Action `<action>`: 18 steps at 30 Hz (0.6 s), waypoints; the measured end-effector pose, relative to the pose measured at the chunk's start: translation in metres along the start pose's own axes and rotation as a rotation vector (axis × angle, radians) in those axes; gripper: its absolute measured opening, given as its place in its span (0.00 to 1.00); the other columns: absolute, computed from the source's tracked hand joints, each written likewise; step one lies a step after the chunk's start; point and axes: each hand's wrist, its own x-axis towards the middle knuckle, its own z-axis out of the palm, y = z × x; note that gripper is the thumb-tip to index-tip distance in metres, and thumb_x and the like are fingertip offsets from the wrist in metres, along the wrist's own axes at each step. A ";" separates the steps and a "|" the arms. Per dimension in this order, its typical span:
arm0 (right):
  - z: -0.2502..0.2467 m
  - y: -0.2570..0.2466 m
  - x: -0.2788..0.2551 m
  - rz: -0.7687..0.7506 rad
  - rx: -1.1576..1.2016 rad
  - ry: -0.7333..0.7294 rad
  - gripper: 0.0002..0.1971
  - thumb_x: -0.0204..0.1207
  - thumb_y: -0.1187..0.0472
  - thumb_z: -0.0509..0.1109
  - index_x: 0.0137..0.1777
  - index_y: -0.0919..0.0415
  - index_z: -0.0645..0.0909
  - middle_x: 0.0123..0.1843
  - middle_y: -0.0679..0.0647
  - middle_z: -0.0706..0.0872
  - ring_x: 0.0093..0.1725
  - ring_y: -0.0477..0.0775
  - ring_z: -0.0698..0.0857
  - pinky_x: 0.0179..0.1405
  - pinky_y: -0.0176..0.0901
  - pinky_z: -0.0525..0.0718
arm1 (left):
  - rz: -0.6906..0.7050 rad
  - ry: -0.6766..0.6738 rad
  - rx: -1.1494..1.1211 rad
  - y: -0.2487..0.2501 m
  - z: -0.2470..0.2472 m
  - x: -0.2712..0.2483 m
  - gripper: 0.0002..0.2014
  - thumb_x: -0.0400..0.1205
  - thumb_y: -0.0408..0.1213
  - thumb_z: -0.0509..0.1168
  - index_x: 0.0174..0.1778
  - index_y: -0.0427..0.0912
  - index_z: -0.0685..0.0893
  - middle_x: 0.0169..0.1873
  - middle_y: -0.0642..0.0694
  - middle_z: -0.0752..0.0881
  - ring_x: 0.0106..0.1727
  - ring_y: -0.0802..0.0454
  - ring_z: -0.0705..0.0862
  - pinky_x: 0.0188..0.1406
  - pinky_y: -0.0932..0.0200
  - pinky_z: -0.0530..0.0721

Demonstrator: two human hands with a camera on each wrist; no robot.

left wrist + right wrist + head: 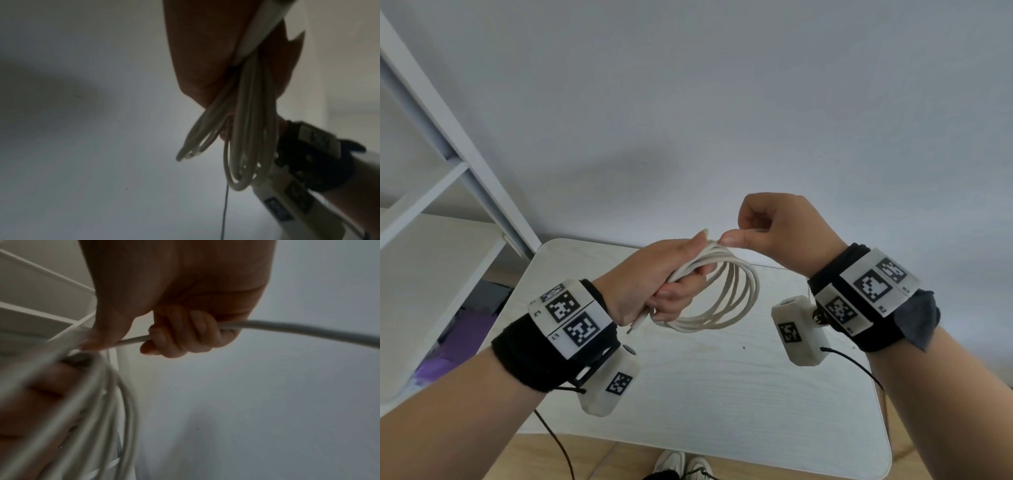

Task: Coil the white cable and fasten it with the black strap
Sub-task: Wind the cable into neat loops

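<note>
The white cable (736,294) hangs in several loops in the air above the small white table (722,394). My left hand (654,284) grips the bundled side of the coil (246,129), and a plug end pokes out below the palm. My right hand (767,229) is just right of it, fingers curled round a strand of the cable (287,328) with the thumb pressing at the top of the coil. The black strap is not visible in any view.
White shelving (431,171) stands to the left against a plain wall (722,102). Purple items (455,342) lie on the floor beside the table. Thin black wires trail from both wrist units. Shoes (685,464) show below the table's near edge.
</note>
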 end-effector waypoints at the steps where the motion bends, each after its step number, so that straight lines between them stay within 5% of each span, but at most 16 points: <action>1: -0.001 0.005 0.000 0.019 0.019 0.007 0.23 0.54 0.35 0.69 0.27 0.56 0.73 0.21 0.44 0.69 0.22 0.41 0.69 0.23 0.26 0.67 | -0.002 -0.034 -0.089 0.000 -0.002 -0.002 0.23 0.77 0.60 0.54 0.33 0.42 0.75 0.11 0.55 0.64 0.10 0.60 0.56 0.12 0.71 0.59; 8: 0.007 0.036 -0.007 0.132 0.117 0.051 0.19 0.73 0.44 0.65 0.26 0.54 0.76 0.22 0.48 0.71 0.23 0.46 0.68 0.26 0.32 0.68 | 0.146 -0.253 -0.618 0.019 -0.025 -0.007 0.20 0.82 0.55 0.53 0.38 0.42 0.76 0.15 0.53 0.62 0.12 0.58 0.59 0.12 0.66 0.62; 14: 0.017 0.044 -0.018 0.168 0.088 0.048 0.15 0.79 0.54 0.62 0.30 0.52 0.78 0.17 0.42 0.71 0.20 0.42 0.69 0.23 0.26 0.67 | 0.309 0.164 -0.513 0.042 -0.042 -0.005 0.24 0.84 0.58 0.42 0.34 0.46 0.73 0.10 0.53 0.66 0.12 0.58 0.53 0.10 0.70 0.63; 18: 0.022 0.045 -0.025 0.188 0.022 0.045 0.12 0.79 0.56 0.62 0.34 0.50 0.79 0.23 0.46 0.71 0.25 0.44 0.69 0.25 0.31 0.68 | 0.391 0.303 -0.524 0.048 -0.051 -0.003 0.23 0.84 0.58 0.43 0.35 0.47 0.72 0.12 0.53 0.68 0.10 0.59 0.62 0.14 0.71 0.67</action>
